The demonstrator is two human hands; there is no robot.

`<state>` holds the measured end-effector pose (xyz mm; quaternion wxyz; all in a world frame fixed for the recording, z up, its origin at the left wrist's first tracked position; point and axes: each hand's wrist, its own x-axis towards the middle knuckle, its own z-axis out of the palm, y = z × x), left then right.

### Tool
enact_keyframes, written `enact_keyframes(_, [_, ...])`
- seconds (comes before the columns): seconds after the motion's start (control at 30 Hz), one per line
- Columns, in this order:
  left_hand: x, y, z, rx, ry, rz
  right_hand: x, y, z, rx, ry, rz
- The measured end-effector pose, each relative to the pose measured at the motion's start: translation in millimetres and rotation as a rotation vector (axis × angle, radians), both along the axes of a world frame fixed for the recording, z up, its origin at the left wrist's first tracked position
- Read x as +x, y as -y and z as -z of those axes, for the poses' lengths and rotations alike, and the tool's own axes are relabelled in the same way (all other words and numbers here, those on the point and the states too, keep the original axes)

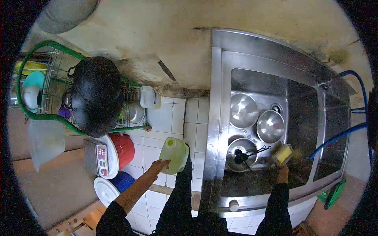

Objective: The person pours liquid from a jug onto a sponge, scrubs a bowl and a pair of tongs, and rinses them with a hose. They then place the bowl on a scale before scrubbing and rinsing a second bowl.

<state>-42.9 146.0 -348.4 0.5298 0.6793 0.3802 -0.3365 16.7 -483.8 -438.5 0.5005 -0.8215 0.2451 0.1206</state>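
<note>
My left hand [159, 165] grips the side of a pale green plastic jug [174, 154] that stands on the white tiled counter [197, 118] left of the sink. My right hand [282, 170] reaches into the steel sink [299, 102] and holds a yellow sponge [282, 153]. Three steel bowls lie in the basin: one at the back left [243, 110], one at the back right [270, 126], and one at the front [241, 160] with dark utensils across it.
A green dish rack [47, 116] at the left carries a large black wok [95, 94] and cups. Below it sit a kitchen scale [101, 156], a red container [124, 147] and a blue one with a white lid [105, 190]. A blue hose [338, 135] runs into the sink.
</note>
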Motion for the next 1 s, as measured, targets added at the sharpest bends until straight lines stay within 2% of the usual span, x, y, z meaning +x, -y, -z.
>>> enact_keyframes(0.1, [22,-26,56,-0.073,-0.399,-0.243,8,-5,-7,-0.167,-0.303,-0.06])
enact_keyframes(0.13, [23,-39,80,-0.079,-0.403,-0.244,-6,28,33,-0.048,-0.218,0.012])
enact_keyframes(0.17, [20,-56,103,-0.129,-0.255,-0.081,-21,64,77,0.078,-0.133,0.08])
enact_keyframes(0.2, [12,-66,130,-0.111,0.011,0.099,-35,98,119,0.204,-0.05,0.141])
enact_keyframes(0.27, [-4,-88,185,0.071,0.591,0.426,-39,101,114,0.128,-0.027,0.273])
enact_keyframes(0.33, [26,-98,213,-0.179,-0.064,-0.264,-39,108,111,0.051,-0.013,0.346])
enact_keyframes(0.37, [44,-102,229,-0.188,-0.366,-0.636,-42,117,107,0.017,-0.018,0.365])
enact_keyframes(0.4, [45,-112,231,-0.395,-0.217,-0.632,-41,122,101,-0.009,-0.02,0.379])
enact_keyframes(0.47, [69,-115,251,-0.173,-0.26,-0.668,-41,134,88,-0.042,-0.019,0.398])
enact_keyframes(0.57, [89,-150,292,-0.302,-0.171,-0.596,-41,139,55,0.001,-0.045,0.451])
enact_keyframes(0.6, [101,-157,313,-0.209,-0.272,-0.692,-41,139,41,0.038,-0.055,0.476])
enact_keyframes(0.67, [125,-164,318,-0.312,-0.22,-0.694,-39,138,17,0.089,-0.062,0.505])
enact_keyframes(0.7, [125,-181,339,-0.315,-0.216,-0.694,-40,138,8,0.111,-0.064,0.52])
enact_keyframes(0.73, [119,-207,376,0.01,0.139,0.06,-38,138,0,0.123,-0.065,0.527])
enact_keyframes(0.8, [121,-222,418,0.334,0.484,0.82,-36,139,-13,0.151,-0.065,0.547])
enact_keyframes(0.83, [126,-222,438,0.059,0.341,0.187,-33,139,-18,0.157,-0.064,0.551])
enact_keyframes(0.93, [123,-234,482,0.002,0.722,0.053,-31,138,-25,0.177,-0.052,0.567])
enact_keyframes(0.97, [126,-237,487,-0.034,0.693,-0.077,-29,139,-25,0.187,-0.045,0.569])
enact_keyframes(1.0, [139,-232,469,-0.069,0.662,-0.206,-28,140,-26,0.194,-0.041,0.573])
